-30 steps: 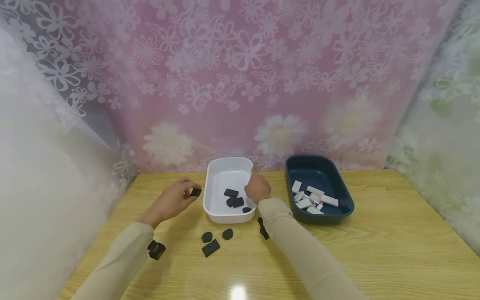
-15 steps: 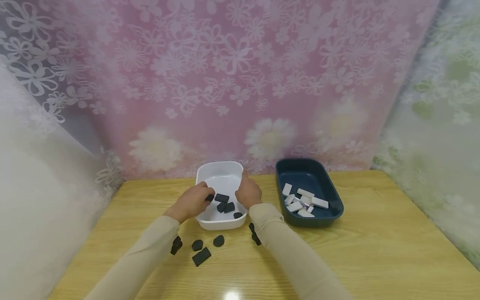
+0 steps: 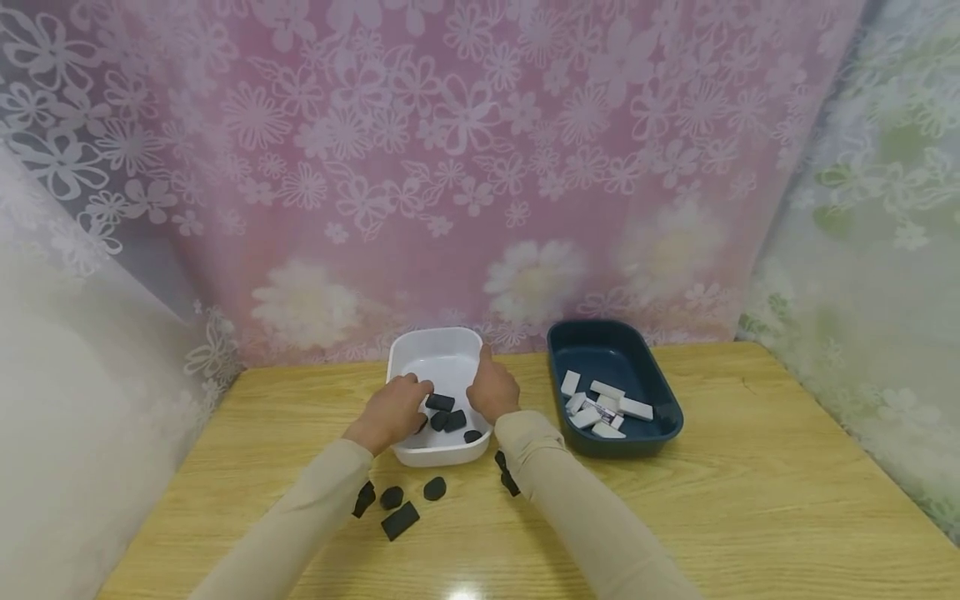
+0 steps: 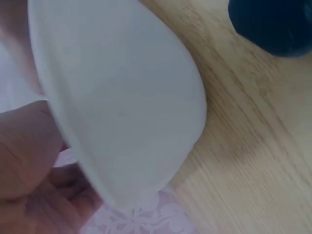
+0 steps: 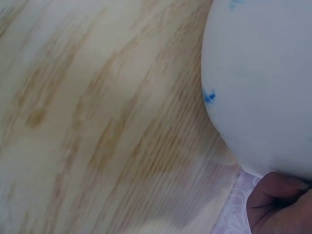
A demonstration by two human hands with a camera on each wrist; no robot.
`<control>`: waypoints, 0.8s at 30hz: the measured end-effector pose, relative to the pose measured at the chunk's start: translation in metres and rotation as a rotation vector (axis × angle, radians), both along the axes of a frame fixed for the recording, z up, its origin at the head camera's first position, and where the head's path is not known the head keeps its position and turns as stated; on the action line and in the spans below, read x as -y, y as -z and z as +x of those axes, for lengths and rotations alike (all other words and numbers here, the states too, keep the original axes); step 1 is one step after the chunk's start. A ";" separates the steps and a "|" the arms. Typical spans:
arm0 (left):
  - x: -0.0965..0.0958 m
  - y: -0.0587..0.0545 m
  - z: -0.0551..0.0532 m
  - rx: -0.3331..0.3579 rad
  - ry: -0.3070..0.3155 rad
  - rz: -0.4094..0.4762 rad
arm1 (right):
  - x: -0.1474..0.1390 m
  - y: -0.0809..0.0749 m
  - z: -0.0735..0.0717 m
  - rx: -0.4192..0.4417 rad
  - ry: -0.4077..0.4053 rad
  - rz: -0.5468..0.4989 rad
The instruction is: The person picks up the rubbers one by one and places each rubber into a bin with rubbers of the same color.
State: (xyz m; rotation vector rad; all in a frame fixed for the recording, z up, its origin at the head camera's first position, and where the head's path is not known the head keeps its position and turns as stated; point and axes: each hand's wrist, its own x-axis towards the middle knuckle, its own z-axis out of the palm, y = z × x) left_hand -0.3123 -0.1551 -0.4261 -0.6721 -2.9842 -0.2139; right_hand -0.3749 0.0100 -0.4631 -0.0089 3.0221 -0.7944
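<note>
A white tray [image 3: 442, 457] stands on the wooden table, holding several small black blocks [image 3: 454, 420] that look like erasers. My right hand [image 3: 495, 390] grips the tray's right rim with curled fingers; the right wrist view shows those fingers at the rim. Over the left rim reaches my left hand [image 3: 392, 410], its fingers loosely bent inside the tray. One black piece [image 3: 422, 424] shows partly below that hand, apart from the fingertips. In the left wrist view the thumb [image 4: 27, 141] and fingers lie beyond the white wall, and nothing is visible between them.
Right of the white tray is a dark blue tray [image 3: 622, 447] with several white eraser-like blocks [image 3: 636, 408]. In front lie two rounded black pieces [image 3: 435, 488] and a rectangular black block [image 3: 401, 521]. A floral curtain [image 3: 465, 208] hangs behind the table.
My left hand has moved right, from beside the white tray to inside it, and has let go of the black piece it pinched. The right hand stays on the rim.
</note>
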 end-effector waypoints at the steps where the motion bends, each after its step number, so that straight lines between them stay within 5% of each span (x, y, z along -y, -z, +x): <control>1: 0.002 -0.001 0.003 -0.021 -0.002 0.011 | 0.001 0.001 0.000 0.000 -0.003 0.003; 7: 0.016 -0.010 0.020 -0.189 -0.053 0.135 | 0.001 0.001 -0.001 -0.005 -0.003 0.009; 11: 0.028 -0.011 0.033 -0.239 -0.071 0.184 | 0.001 -0.002 0.000 -0.006 0.002 -0.003; 20: 0.045 -0.004 0.066 -0.247 -0.116 0.217 | -0.001 0.004 -0.003 -0.007 -0.009 -0.037; 24: 0.050 0.004 0.076 -0.200 -0.118 0.202 | -0.001 0.002 -0.002 -0.018 -0.017 -0.032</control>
